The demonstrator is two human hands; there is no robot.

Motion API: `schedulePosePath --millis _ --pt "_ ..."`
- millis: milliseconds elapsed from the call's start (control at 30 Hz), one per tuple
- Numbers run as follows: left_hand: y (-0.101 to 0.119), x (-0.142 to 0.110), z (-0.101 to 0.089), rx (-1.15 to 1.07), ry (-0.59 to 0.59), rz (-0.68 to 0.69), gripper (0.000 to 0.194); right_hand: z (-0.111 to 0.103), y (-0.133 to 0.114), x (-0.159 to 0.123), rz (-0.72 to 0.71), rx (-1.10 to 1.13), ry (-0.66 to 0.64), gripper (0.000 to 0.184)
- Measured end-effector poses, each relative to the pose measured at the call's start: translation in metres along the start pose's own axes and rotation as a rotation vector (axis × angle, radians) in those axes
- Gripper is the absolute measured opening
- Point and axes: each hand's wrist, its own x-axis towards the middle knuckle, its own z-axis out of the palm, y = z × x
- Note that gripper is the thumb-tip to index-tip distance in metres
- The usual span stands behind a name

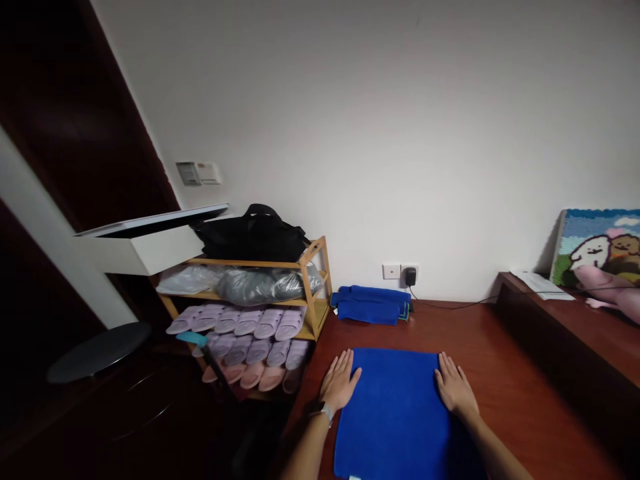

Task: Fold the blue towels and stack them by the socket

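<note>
Cloth (395, 410): lay spread out on the table (520, 367), between the two hands; by judgement, seemed at some risk of wrinkling or turning crooked, because of possible uneven pushing from the two sides.
Left hand (340, 380): rested flat at the far left corner of the cloth, with the thumb parted widely from the other fingers; held nothing.
Right hand (456, 387): rested flat at the far right corner, with the fingers straight and only a little apart; gripped nothing. Could not tell the strength of the pressing.
Table side: ended close to the left hand; after a strong pull in that direction, might perhaps leave the cloth hanging over.
Folded cloths (373, 305): lay just beyond the far edge, apart from the spread one; under too much forward pushing, could probably be bumped toward the plug (411, 276) and the cord (447, 308).
Cloth colour: looked strong and even blue, but darker near the right forearm (495, 447).
Cloth surface: appeared smooth, with almost no creases.
Cloth edges: looked fairly straight; showed a small white tag (354, 477) at the near left. Could not see the near right corner.
</note>
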Motion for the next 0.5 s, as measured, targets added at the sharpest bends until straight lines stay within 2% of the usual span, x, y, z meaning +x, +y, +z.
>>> schedulePosePath --millis 200,333,500 --pt "0.006 -0.004 -0.009 -0.018 0.013 -0.005 0.074 -0.011 0.000 0.000 0.032 0.036 -0.091 0.074" --pt "0.004 -0.002 -0.009 -0.023 0.001 -0.007 0.077 -0.010 0.003 -0.011 0.050 0.078 -0.079 0.074" --pt "0.001 0.002 -0.003 -0.021 -0.015 -0.005 0.080 -0.004 0.004 -0.027 -0.015 0.087 -0.051 0.074"
